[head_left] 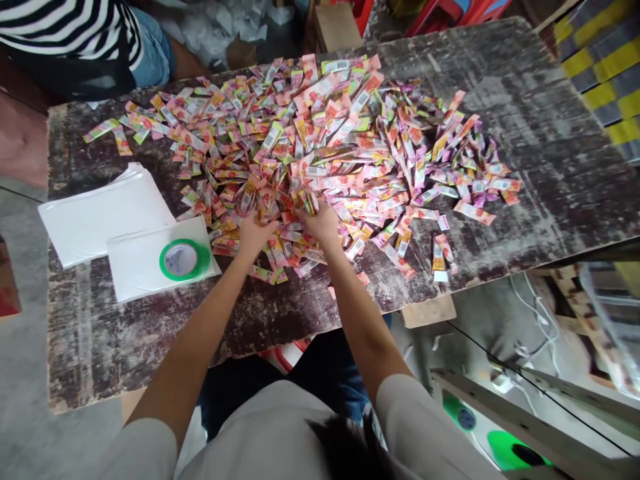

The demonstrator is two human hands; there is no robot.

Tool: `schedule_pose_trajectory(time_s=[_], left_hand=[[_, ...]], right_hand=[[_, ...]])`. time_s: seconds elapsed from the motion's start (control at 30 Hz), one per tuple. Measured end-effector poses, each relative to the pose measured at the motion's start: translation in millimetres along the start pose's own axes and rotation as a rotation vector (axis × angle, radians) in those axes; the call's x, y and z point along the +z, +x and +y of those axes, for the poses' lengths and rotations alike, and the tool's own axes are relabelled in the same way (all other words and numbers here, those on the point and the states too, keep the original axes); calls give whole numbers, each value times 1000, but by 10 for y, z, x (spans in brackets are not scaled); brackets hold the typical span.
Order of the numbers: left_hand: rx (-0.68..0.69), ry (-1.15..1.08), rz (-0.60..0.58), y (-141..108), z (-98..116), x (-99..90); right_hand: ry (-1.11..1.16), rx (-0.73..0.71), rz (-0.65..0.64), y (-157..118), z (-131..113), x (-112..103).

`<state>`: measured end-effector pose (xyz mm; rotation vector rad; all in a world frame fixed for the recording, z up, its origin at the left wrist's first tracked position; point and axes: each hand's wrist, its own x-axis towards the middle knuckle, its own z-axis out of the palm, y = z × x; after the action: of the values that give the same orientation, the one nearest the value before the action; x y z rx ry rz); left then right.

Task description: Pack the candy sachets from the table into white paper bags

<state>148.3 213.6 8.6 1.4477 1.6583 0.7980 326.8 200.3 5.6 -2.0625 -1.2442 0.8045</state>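
— What are the hands doing?
— The left hand is curled, fingers buried in the sachets; the right hand pinches a small bunch.
— And the pile?
— It spreads from the hands toward twelve o'clock across the table.

We see our left hand and right hand side by side, both closed on sachets at the near edge of a wide sachet pile on the worn table. A green tape roll rests on white sheets to the left.
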Motion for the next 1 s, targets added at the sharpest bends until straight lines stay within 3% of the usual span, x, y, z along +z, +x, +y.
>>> schedule_pose_trajectory(time_s=[0.13,0.23,0.33,0.43,0.53,0.67,0.77,0.9,1.0], left_hand=[[153,518,-132,120,247,416],[137,733,-221,133,186,420],[120,816,-245,44,70,274],[230,803,-239,-15,108,257],[355,768,-299,63,298,485],[313,797,-337,241,507,753],[432,632,-210,235,475,605],[566,373,6,19,314,117],[541,349,-116,-187,252,-27]], right_hand=[[-69,20,-42,197,26,98],[116,138,-77,184,326,-1],[378,233,-72,89,629,-151],[613,245,-49,-7,762,-238],[723,221,-16,-66,728,-281],[771,161,15,-146,686,-412],[787,42,85,-224,792,-572],[669,-88,84,-264,935,-705],[370,-222,-46,-160,816,-653]])
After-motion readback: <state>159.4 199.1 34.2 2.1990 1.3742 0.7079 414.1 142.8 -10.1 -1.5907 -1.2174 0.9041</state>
